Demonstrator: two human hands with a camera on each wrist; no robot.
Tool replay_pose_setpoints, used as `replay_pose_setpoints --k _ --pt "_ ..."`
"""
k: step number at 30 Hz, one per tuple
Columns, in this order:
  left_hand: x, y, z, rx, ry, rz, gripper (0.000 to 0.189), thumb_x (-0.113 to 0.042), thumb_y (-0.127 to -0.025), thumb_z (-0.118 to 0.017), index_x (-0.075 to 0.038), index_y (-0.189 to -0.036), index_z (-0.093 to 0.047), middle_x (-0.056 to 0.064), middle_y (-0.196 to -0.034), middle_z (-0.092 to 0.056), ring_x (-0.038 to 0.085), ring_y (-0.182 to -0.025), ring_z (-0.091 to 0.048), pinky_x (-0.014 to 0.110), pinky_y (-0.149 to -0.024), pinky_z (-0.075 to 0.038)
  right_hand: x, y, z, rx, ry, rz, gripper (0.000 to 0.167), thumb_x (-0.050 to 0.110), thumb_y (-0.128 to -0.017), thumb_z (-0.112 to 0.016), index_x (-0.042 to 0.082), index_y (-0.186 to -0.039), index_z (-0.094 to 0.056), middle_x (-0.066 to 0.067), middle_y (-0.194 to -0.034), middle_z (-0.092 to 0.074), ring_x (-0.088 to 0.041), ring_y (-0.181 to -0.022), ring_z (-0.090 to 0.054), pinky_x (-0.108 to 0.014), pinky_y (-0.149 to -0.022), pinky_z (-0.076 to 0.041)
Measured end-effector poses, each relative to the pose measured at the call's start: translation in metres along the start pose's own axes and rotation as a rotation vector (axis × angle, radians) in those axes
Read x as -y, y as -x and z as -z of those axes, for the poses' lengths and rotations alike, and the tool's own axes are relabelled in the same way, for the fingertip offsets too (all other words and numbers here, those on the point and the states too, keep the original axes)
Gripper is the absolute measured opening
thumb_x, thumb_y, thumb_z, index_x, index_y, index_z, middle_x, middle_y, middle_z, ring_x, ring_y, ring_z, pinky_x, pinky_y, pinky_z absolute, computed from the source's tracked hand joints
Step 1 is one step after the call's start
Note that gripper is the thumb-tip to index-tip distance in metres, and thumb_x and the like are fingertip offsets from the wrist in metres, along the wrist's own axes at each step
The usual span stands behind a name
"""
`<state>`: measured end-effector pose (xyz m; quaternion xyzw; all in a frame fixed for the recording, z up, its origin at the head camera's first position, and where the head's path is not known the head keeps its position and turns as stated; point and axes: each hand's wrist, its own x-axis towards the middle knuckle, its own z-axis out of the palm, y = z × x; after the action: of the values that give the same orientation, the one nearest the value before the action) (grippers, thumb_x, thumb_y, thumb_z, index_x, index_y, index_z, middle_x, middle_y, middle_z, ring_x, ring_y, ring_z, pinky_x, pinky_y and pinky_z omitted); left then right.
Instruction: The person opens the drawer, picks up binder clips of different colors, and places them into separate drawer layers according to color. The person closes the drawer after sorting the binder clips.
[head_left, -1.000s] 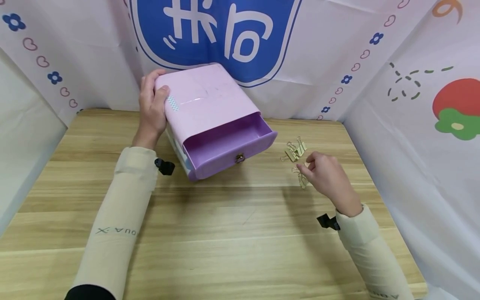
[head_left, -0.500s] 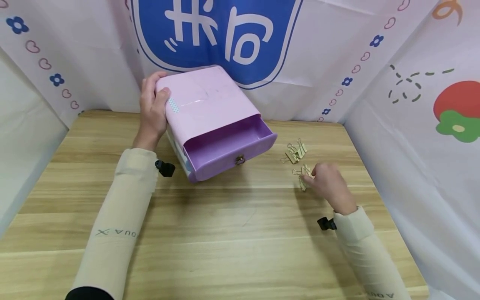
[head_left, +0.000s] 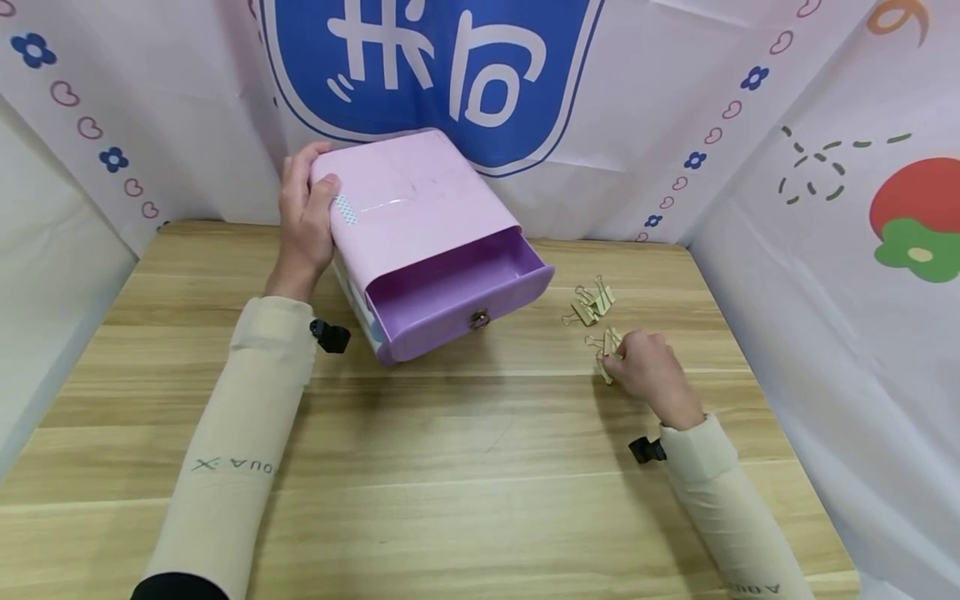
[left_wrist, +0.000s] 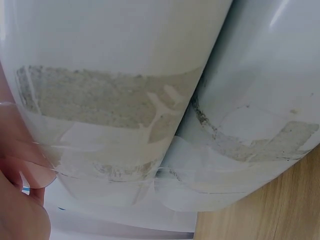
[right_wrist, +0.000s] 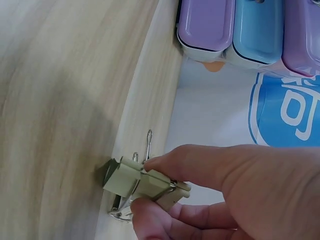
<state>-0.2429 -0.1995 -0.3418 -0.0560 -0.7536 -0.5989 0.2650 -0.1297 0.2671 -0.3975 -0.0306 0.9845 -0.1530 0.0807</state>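
My left hand [head_left: 303, 217] grips the back left corner of a pink drawer box [head_left: 420, 200], thumb on its top. The box's top purple drawer [head_left: 472, 304] is pulled out, and its visible inside holds nothing. In the left wrist view, the white side [left_wrist: 105, 40] of the box fills most of the picture. My right hand [head_left: 652, 375] is low over the table at the right. Its thumb and fingers pinch a gold binder clip [right_wrist: 150, 185], seen close up in the right wrist view. Just behind lies a small group of gold binder clips [head_left: 590, 304].
Under everything is a wood-grain table [head_left: 450, 500]. A white cloth backdrop [head_left: 615, 108] with a blue emblem stands right behind the box. Lower purple [right_wrist: 206, 22] and blue [right_wrist: 259, 30] drawers appear pushed in. A printed cloth [head_left: 840, 275] borders the right side.
My right hand has moved down and nearer me, from above the front clips to pinching one there. The left hand and the box have stayed in place.
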Motion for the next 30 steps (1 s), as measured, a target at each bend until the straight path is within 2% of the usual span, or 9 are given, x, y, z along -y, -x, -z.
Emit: replay_pose_setpoints --k 4,12,17,20,24,30 --pt "-0.005 0.001 0.000 0.004 -0.002 0.006 0.051 -0.024 -0.100 -0.044 -0.008 -0.147 -0.055 -0.012 -0.127 -0.047 0.005 -0.119 -0.042 0.026 -0.107 -0.033 0.001 0.003 0.001 0.000 -0.006 0.012 0.051 0.027 -0.096 -0.075 0.017 -0.053 -0.048 0.007 -0.053 -0.037 -0.011 -0.049 -0.038 -0.029 -0.049 -0.036" --pt "-0.006 0.001 0.000 0.009 -0.010 0.010 0.052 -0.026 -0.100 -0.043 -0.010 -0.148 -0.055 -0.014 -0.128 -0.046 0.005 -0.120 -0.042 0.027 -0.107 -0.033 0.008 0.006 0.006 -0.028 0.019 0.053 0.054 0.021 -0.094 -0.075 0.019 -0.053 -0.040 0.008 -0.053 -0.030 -0.009 -0.049 -0.032 -0.027 -0.050 -0.031" --pt "-0.007 0.002 -0.001 0.008 -0.006 0.010 0.051 -0.026 -0.100 -0.043 -0.010 -0.147 -0.055 -0.014 -0.126 -0.046 0.005 -0.119 -0.042 0.026 -0.107 -0.033 0.015 0.008 0.014 -0.052 0.016 0.084 0.047 0.018 -0.093 -0.075 0.015 -0.054 -0.049 0.007 -0.052 -0.037 -0.009 -0.049 -0.036 -0.027 -0.050 -0.033" --pt "-0.011 0.003 -0.001 0.010 -0.003 0.015 0.051 -0.025 -0.100 -0.043 -0.010 -0.147 -0.055 -0.014 -0.126 -0.046 0.005 -0.119 -0.042 0.026 -0.107 -0.033 0.020 0.010 0.020 -0.061 0.005 0.094 0.035 0.017 -0.093 -0.074 0.010 -0.061 -0.061 0.005 -0.052 -0.043 -0.009 -0.048 -0.038 -0.026 -0.048 -0.034" --pt "-0.016 0.005 -0.001 0.010 0.004 0.019 0.051 -0.024 -0.100 -0.043 -0.008 -0.147 -0.055 -0.013 -0.126 -0.046 0.005 -0.119 -0.042 0.026 -0.107 -0.033 0.027 0.011 0.028 -0.096 -0.011 0.121 0.021 0.015 -0.093 -0.074 0.001 -0.079 -0.074 -0.001 -0.055 -0.054 -0.009 -0.049 -0.042 -0.024 -0.047 -0.035" --pt "-0.023 0.009 0.000 0.016 0.003 0.024 0.052 -0.024 -0.101 -0.042 -0.006 -0.148 -0.053 -0.012 -0.127 -0.045 0.004 -0.119 -0.041 0.026 -0.107 -0.032 0.039 0.013 0.039 -0.196 -0.044 0.154 0.022 0.015 -0.094 -0.074 -0.006 -0.097 -0.076 -0.009 -0.070 -0.067 -0.013 -0.053 -0.052 -0.027 -0.051 -0.043"
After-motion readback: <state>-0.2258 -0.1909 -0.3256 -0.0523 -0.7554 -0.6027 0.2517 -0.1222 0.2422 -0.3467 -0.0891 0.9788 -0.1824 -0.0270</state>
